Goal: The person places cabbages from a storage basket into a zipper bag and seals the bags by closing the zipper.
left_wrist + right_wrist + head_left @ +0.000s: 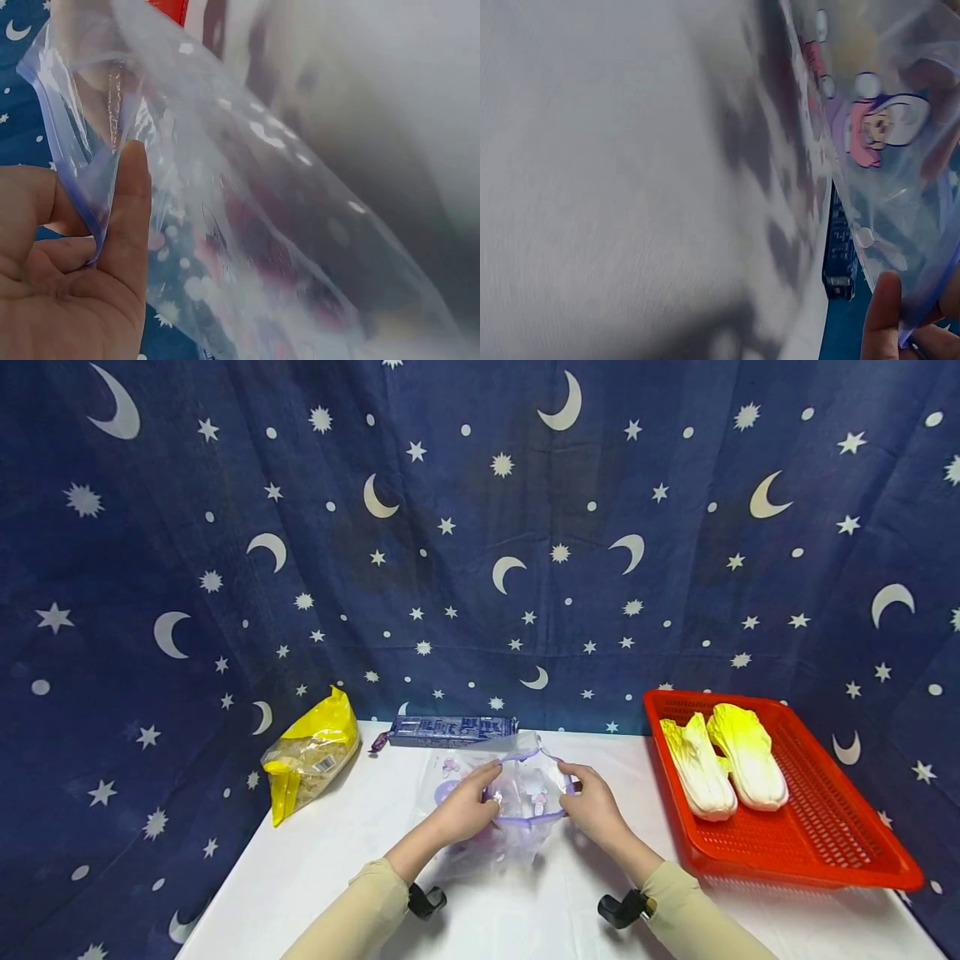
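Note:
Between the two hands a clear zip bag with a purple zip edge and small printed cartoon figures is held with its mouth spread apart. The left hand pinches the purple edge on the left side; in the left wrist view its thumb and fingers lie on either side of the film. On the opposite side the right hand grips the edge, and the right wrist view shows its fingertips at the purple strip. Printed figures show on the film there. Only the white cloth shows below the bag.
A red plastic basket on the right holds two napa cabbages. At the back lies a long dark blue packet with a small purple-wrapped piece beside it. A yellow and clear food bag stands at the back left.

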Demonstrator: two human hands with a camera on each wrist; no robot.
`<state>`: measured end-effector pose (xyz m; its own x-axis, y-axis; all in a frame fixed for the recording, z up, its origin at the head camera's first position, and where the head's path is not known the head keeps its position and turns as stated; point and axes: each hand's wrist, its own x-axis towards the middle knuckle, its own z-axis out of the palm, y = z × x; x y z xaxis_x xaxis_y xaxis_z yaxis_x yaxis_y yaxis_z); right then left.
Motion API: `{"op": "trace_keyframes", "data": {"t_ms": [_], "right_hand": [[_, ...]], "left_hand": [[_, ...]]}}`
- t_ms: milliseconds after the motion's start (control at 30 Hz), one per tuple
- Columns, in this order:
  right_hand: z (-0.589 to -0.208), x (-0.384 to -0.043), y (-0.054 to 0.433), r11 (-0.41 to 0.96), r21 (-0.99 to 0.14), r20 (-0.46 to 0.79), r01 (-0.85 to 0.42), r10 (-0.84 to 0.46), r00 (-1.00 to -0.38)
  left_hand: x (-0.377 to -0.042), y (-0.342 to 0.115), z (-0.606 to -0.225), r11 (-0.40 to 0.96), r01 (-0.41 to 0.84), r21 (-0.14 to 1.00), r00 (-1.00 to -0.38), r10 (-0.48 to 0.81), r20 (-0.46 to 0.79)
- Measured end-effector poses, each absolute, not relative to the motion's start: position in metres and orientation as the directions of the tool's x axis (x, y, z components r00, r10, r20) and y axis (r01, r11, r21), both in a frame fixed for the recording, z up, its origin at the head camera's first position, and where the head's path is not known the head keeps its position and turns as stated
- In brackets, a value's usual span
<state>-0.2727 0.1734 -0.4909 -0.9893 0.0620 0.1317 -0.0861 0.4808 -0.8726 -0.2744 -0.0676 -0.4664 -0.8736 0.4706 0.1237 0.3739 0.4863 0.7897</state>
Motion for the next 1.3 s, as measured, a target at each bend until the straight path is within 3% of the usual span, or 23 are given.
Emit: {"op": "trace_keyframes", "data": {"t_ms": [167,400,600,733,833,1067,1300], "right_hand": [[-0.491,-0.272,0.170,0.421,-0.901,0.136,-0.103,0.048,-0.990],[-0.492,-0.274,0.170,0.477,-0.870,0.159,-0.124,0.033,-0.987],[-0.492,-0.276,0.176,0.587,-0.796,0.201,-0.145,0.031,-0.979],[-0.490,-0.275,0.179,0.615,-0.771,0.219,-0.166,0.011,-0.976],[-0.489,-0.276,0.181,0.633,-0.751,0.237,-0.188,-0.007,-0.972],[-0.492,-0.274,0.182,0.553,-0.820,0.163,-0.144,-0.016,-0.987],[-0.494,-0.270,0.183,0.529,-0.841,0.131,-0.115,-0.007,-0.991]], "left_hand": [[-0.274,-0.066,-0.468,0.446,0.318,0.837,-0.886,0.454,0.094],[-0.276,-0.066,-0.469,0.298,0.193,0.935,-0.896,0.443,0.043],[-0.281,-0.069,-0.462,0.399,0.277,0.874,-0.908,0.405,0.103],[-0.283,-0.071,-0.459,0.542,0.368,0.756,-0.905,0.396,0.156],[-0.283,-0.073,-0.461,0.569,0.404,0.716,-0.892,0.420,0.169],[-0.284,-0.075,-0.470,0.317,0.260,0.912,-0.869,0.489,0.077],[-0.282,-0.076,-0.474,0.147,0.116,0.982,-0.859,0.511,0.025]]}}
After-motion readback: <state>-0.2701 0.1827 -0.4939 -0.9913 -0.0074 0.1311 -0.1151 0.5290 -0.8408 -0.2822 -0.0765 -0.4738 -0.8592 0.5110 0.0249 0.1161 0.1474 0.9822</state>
